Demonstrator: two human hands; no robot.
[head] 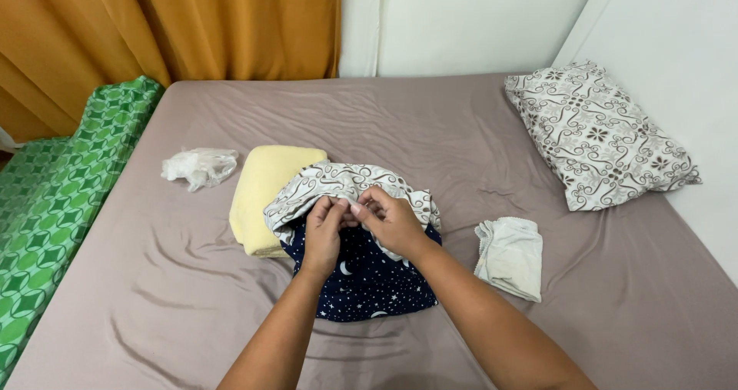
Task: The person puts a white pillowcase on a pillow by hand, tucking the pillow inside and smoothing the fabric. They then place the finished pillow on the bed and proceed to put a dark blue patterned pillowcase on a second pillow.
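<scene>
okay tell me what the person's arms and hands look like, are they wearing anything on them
Both forearms are bare up to the bottom edge of the picture, with no sleeves in view. The left hand and right hand wear no gloves, and no watch, bracelet or ring shows. The fingernails look short and unpainted.

You are in a bedroom at home. A bed with a taupe fitted sheet [231, 113] fills most of the frame, a patterned pillow [596, 132] lies at the upper right against a white wall [461, 21], and orange curtains [154, 21] hang across the upper left. A green patterned mattress [54, 190] runs along the left edge beside your bed.
</scene>
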